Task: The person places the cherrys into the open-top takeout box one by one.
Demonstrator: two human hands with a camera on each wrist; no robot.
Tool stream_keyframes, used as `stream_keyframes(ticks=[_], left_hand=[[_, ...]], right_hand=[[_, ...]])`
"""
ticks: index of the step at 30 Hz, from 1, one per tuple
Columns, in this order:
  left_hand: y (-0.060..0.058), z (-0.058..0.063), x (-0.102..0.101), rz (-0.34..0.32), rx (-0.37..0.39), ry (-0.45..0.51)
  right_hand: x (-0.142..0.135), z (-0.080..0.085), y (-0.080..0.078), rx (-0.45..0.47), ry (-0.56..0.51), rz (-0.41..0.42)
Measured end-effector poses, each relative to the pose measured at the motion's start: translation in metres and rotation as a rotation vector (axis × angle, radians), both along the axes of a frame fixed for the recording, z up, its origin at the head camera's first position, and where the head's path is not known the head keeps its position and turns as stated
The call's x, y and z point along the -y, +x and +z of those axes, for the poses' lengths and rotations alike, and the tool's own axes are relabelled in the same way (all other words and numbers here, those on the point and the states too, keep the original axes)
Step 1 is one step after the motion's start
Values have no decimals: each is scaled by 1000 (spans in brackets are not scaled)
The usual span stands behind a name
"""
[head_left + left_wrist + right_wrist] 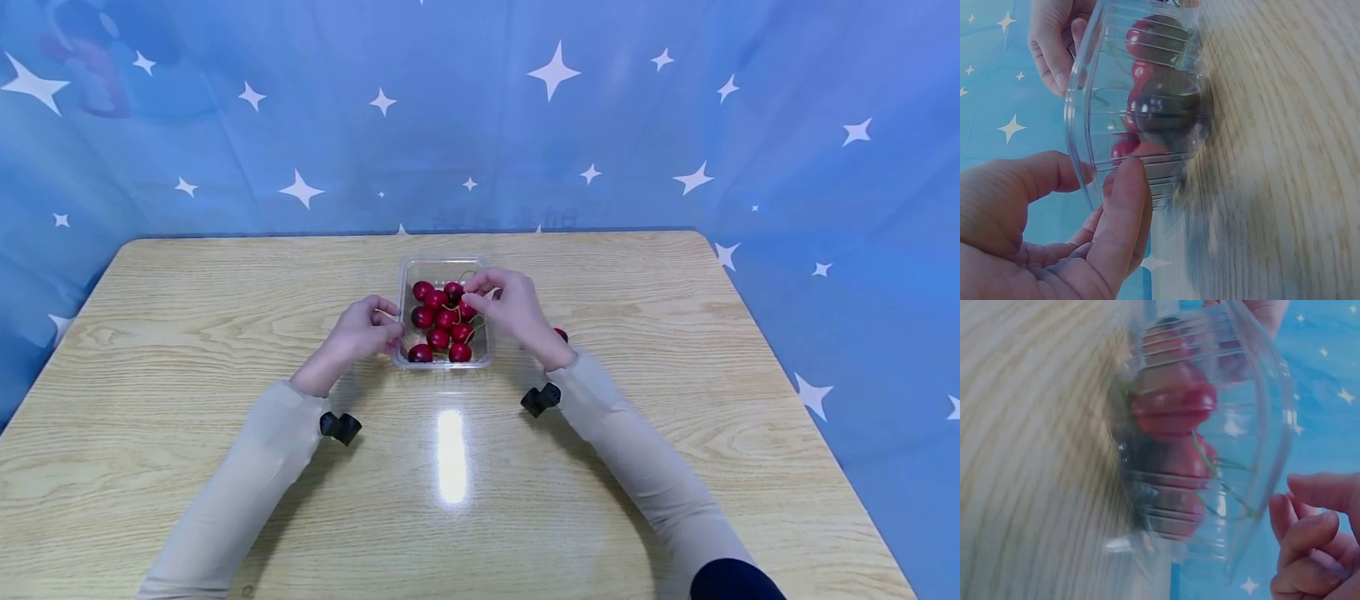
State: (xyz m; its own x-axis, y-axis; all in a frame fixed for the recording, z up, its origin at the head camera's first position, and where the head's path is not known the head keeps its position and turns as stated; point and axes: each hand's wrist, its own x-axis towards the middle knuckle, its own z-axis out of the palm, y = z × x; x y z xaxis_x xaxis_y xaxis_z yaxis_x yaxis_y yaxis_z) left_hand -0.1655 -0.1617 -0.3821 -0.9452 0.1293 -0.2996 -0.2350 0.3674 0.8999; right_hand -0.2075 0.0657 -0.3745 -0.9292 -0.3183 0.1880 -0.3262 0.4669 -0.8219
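Note:
A clear plastic box (444, 366) holds several dark red cherries (446, 318), some with green stems. My left hand (366, 330) grips the box's left side; in the left wrist view the thumb is at the rim and a finger (1126, 187) lies along the ribbed outer wall. Over the right rim, my right hand (512, 307) has its fingertips close to the upper-right cherries. In the right wrist view its fingers (1313, 532) are loosely bent beside the rim, and nothing shows between them. Green stems (1210, 464) stand up inside the box.
One more cherry (561, 334) sits on the wooden table (637, 500), partly hidden behind the right wrist. Small black cameras (542, 400) are worn at both wrists. A blue cloth with white stars (555, 72) hangs behind the table's far edge.

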Motion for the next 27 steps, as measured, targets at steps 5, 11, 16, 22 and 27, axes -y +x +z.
stream_keyframes(ticks=[5,11,16,22,27], left_hand=[[-1,-1,0,0,-4,1],[-1,-2,1,1,-2,8],[-1,0,1,1,3,-5],[-1,0,1,-4,2,-5],[-2,0,1,-6,7,-10]], right_hand=[[-7,1,0,-8,-23,0],[-14,2,1,-6,-47,-2],[-21,1,2,-18,-18,-9],[-31,-1,5,-33,36,-4],[-41,-4,7,-11,67,9]])
